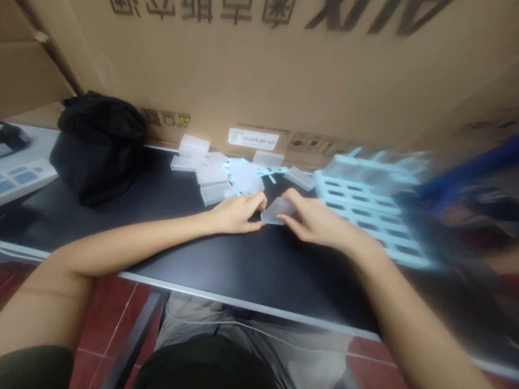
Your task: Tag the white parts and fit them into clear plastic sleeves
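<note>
A large brown cardboard carton (284, 81) forms the backdrop, cut off above; its bold dark print appears inverted. Before it extends a matte black surface (239, 262) with a pale edge strip, partly covered by the forearms. Below, the red tiled floor (107, 310) shows only in patches around grey trousers (188, 310) and a dark metal leg. At far right, a blue, elongated shape (470, 175) is too blurred to identify. The black fabric bag (99, 148), left, stands against the carton and hides part of its lower face. The pale-blue plastic slotted rack (365, 205), right, is smeared by blur; its near side is partly screened by the right forearm, and the pieces along its far end cannot be counted. A white device with blue panels (24, 181) is cut by the left margin. At centre, a heap of translucent plastic cases (214, 178) overlaps pale-blue strips (275, 172), obscuring most of them. The right hand (318, 219) pinches a single translucent case (279, 210) between thumb and fingers, just above the surface. The left hand (239, 213), half curled, meets its left end; whether it grips is unclear.
</note>
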The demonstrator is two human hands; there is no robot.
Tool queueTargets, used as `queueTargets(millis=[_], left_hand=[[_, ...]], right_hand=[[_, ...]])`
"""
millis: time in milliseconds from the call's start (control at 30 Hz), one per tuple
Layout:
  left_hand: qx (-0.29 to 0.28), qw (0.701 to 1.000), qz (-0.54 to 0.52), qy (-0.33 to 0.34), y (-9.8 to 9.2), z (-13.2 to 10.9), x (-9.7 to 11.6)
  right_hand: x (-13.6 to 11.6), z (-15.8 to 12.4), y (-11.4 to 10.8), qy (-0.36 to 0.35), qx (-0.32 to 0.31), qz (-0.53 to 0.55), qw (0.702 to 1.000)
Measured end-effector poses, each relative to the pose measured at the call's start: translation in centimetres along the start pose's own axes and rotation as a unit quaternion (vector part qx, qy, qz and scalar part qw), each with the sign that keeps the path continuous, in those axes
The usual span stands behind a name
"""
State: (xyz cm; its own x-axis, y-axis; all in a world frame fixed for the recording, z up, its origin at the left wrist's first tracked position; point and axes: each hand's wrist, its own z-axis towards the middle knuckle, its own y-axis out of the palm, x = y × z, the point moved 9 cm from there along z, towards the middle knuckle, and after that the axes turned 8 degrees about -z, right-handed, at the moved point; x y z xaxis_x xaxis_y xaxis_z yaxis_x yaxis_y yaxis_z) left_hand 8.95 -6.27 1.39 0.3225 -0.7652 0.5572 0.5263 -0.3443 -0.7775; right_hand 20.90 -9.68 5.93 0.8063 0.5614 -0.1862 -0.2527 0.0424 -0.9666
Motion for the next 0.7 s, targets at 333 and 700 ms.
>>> queueTargets(millis=[333, 700], left_hand=[[0.012, 0.999, -0.013, -0.029, -0.7, -0.2, 0.0], [0.322, 0.924, -0.199, 0.052, -5.7, -2.1, -0.5]], right_hand=[[0.2, 0.4, 0.2, 0.001, 0.027, 0.048, 0.998], [5.7, 2.7, 0.6, 0.093, 0.075, -0.036, 0.992]])
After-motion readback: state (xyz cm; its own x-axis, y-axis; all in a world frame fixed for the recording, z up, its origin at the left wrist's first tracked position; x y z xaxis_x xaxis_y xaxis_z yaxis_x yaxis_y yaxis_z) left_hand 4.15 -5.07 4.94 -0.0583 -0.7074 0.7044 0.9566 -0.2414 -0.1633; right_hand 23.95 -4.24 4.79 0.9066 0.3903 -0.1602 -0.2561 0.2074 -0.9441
